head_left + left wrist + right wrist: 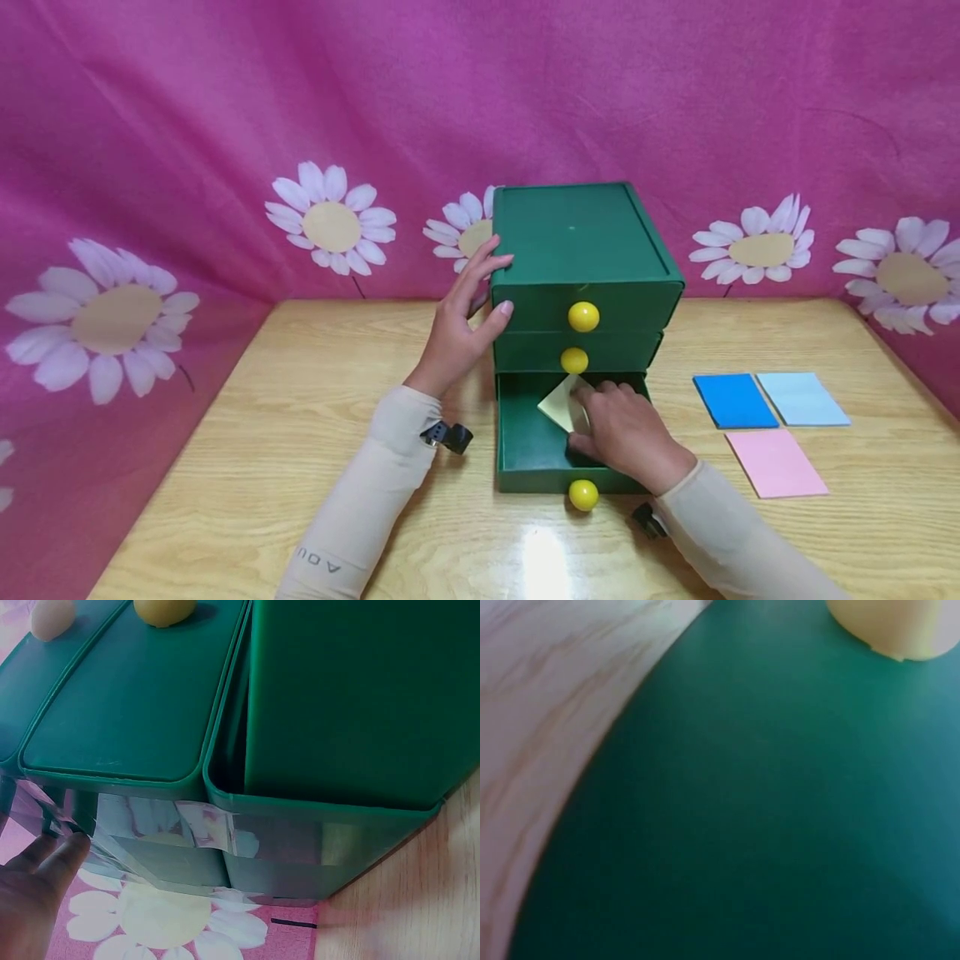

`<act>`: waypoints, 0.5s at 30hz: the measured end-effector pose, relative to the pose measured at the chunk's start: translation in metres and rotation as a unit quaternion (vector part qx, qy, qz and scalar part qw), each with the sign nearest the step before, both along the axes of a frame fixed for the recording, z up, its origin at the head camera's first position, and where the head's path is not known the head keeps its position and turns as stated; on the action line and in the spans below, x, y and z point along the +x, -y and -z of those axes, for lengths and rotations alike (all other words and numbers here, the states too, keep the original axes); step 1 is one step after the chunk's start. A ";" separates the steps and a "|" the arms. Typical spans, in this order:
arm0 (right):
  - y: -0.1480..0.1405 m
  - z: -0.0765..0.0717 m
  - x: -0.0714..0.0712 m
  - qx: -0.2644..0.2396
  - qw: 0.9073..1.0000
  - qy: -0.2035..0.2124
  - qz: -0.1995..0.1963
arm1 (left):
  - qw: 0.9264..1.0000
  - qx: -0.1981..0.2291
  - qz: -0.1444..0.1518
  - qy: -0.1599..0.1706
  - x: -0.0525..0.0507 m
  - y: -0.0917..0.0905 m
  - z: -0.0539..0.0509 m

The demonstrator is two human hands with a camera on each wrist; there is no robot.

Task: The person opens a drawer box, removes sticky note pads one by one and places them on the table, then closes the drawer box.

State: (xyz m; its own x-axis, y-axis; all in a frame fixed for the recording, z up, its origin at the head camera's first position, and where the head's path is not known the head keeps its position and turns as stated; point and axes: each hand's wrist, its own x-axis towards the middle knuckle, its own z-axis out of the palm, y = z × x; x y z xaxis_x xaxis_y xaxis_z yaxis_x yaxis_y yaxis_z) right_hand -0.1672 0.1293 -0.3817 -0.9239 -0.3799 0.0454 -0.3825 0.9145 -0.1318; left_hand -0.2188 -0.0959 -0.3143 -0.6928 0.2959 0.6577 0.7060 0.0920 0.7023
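Note:
A green three-drawer cabinet (585, 237) with yellow knobs stands on the table, its bottom drawer (528, 446) pulled out. My left hand (459, 325) rests against the cabinet's upper left side, fingers extended; in the left wrist view its fingertips (71, 851) touch that side wall. Inside the drawer, my right hand (630, 433) pinches a pale yellow sticky note pad (557, 407), which is tilted, between thumb and fingers. The hand hides part of the pad. In the right wrist view only the green drawer front (742, 795) and a yellow knob (900, 626) show.
On the table right of the cabinet lie a blue pad (735, 401), a light blue pad (804, 398) and a pink pad (777, 463). A magenta cloth (420, 100) with daisies hangs behind and beside the wooden table (300, 392).

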 end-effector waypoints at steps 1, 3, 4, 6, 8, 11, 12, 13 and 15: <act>0.000 0.001 0.000 -0.005 1.000 -0.005 0.001 | 1.000 0.000 0.000 0.000 0.000 0.000 0.000; 0.000 0.002 -0.001 -0.016 1.000 -0.012 0.005 | 1.000 0.001 0.000 -0.001 0.000 0.000 0.000; 0.000 0.002 -0.001 -0.022 1.000 -0.016 0.007 | 1.000 0.001 0.000 -0.001 0.000 0.000 0.000; -0.001 0.003 -0.002 -0.034 0.999 -0.021 0.012 | 1.000 0.000 0.001 -0.003 0.000 0.000 0.000; -0.001 0.004 -0.002 -0.042 0.999 -0.021 0.015 | 1.000 0.000 -0.001 -0.004 0.000 0.000 0.000; 0.000 0.005 -0.002 -0.051 0.998 -0.021 0.018 | 1.000 0.000 -0.002 -0.005 0.000 0.000 0.000; 0.000 0.005 -0.002 -0.054 0.998 -0.020 0.020 | 1.000 0.000 -0.002 -0.005 0.000 0.000 0.000; 0.000 0.005 -0.002 -0.057 0.998 -0.020 0.021 | 1.000 0.001 -0.002 -0.005 0.000 0.000 0.001; 0.001 0.005 -0.002 -0.062 0.998 -0.017 0.024 | 1.000 0.001 -0.002 -0.005 0.000 0.000 0.001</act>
